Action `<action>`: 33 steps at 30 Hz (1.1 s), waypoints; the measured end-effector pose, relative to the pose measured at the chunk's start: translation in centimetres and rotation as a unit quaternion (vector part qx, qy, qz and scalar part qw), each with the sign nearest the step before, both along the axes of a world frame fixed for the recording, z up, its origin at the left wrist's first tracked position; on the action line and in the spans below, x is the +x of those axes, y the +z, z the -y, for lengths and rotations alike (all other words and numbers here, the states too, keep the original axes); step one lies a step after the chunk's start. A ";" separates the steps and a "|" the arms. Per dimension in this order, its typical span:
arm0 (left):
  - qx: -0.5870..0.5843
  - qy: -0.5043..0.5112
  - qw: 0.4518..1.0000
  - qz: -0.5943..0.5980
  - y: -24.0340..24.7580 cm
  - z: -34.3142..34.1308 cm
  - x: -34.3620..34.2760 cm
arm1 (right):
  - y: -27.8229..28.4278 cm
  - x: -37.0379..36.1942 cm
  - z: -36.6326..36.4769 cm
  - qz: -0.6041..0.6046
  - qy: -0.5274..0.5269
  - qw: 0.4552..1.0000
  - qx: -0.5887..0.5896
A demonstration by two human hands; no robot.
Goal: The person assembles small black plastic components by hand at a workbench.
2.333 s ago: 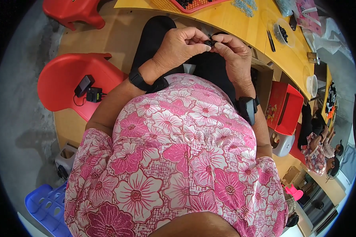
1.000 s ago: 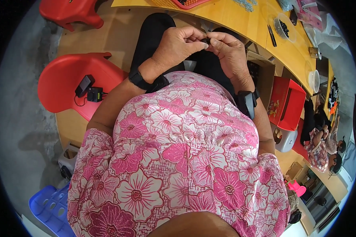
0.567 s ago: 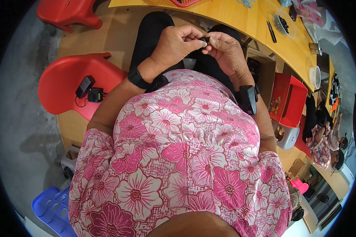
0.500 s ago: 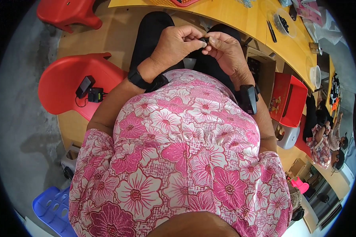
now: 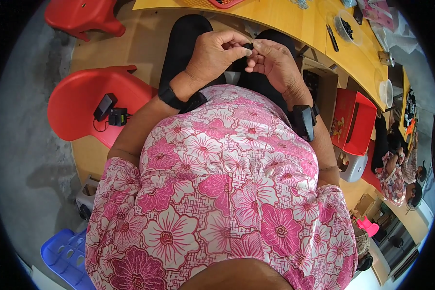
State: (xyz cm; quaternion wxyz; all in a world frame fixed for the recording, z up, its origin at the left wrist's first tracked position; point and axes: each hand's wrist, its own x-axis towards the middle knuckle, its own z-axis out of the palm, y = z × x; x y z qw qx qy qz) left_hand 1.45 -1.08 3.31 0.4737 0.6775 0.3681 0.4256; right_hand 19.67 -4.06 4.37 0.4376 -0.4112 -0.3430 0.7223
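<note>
Above my knees, both hands meet at a small black piece (image 5: 248,46), too small to make out its kind. My left hand (image 5: 210,54) pinches it between thumb and forefinger. From the other side, my right hand (image 5: 279,64) has its thumb and forefinger pressed together at the piece's right end, its other fingers curled below. Whatever lies between the right fingertips is mostly hidden. On the table beyond, a clear plastic bowl (image 5: 356,42) holds several small black parts, and a black pen-like tool (image 5: 332,38) lies beside it.
A yellow table (image 5: 270,23) runs ahead and to the right, with a red basket (image 5: 224,3) at its far edge. A red chair (image 5: 72,106) carrying black devices stands at left. At right are a red box (image 5: 355,123) and another person (image 5: 394,169).
My right thumb and fingertips have shifted slightly up along the black piece, and its other fingers have loosened a little. My left hand keeps its pinch in nearly the same place.
</note>
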 end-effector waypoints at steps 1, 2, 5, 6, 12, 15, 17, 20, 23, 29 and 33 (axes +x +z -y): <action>0.000 0.000 1.000 0.000 0.1 0.0 -0.1 | 0.0 0.1 -0.1 0.016 0.013 1.000 0.005; 0.019 0.005 1.000 -0.005 0.4 0.0 -0.1 | 0.1 0.1 -0.1 0.016 0.013 1.000 0.006; 0.056 0.012 0.998 -0.011 0.5 -0.2 -0.3 | 0.2 0.0 -0.2 0.014 0.028 0.999 -0.017; 0.074 0.015 0.997 -0.012 0.4 -0.2 -0.4 | 0.2 0.0 -0.2 0.005 0.036 0.999 -0.013; 0.087 -0.002 0.996 -0.011 0.3 -0.3 -0.5 | 0.8 -0.4 0.0 -0.006 0.063 0.998 0.012; 0.079 -0.009 0.997 0.005 0.2 -0.2 -0.5 | 1.1 -0.5 0.1 0.009 0.069 0.997 0.022; 0.090 -0.006 0.996 0.007 0.2 -0.3 -0.5 | 1.3 -0.6 0.2 0.030 0.069 0.997 0.028; 0.096 -0.003 0.995 0.015 -0.2 -0.5 -0.5 | 1.5 -0.7 0.2 0.046 0.072 0.996 0.039; 0.083 -0.007 0.996 0.024 -0.7 -0.6 -0.4 | 1.4 -0.8 0.2 0.104 0.048 0.992 0.049; -0.033 -0.072 0.992 0.097 -1.0 -0.5 0.1 | 2.3 -0.8 -0.2 0.279 0.069 0.941 0.181; -0.199 -0.159 0.963 0.093 -0.1 -0.2 0.5 | 2.0 -0.6 -0.3 0.390 0.066 0.874 0.282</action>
